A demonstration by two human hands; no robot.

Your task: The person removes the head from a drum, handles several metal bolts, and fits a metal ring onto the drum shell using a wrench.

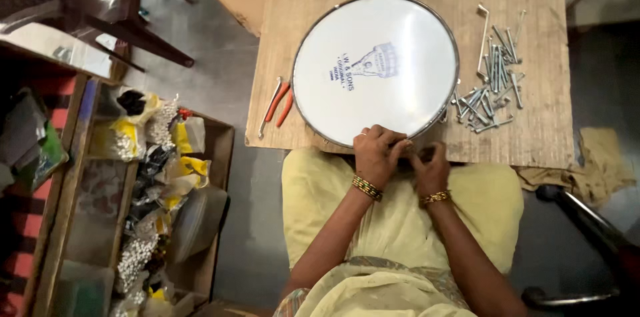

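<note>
A round drum with a white head and a metal rim (375, 67) lies flat on a small wooden table (540, 124). My left hand (377, 154) rests on the drum's near rim, fingers curled over it. Close beside it, my right hand (432, 167) pinches something small at the same rim; what it is stays hidden by the fingers. Both wrists carry bangles. A pile of long metal bolts and hooks (492, 84) lies just right of the drum. Orange-handled pliers (279, 105) lie to the drum's left.
A wooden crate (160, 204) on the floor at left holds bags of small metal parts. A dark chair (113, 10) stands at the upper left. A black chair frame (587, 224) and a yellow cloth (603, 157) are at right.
</note>
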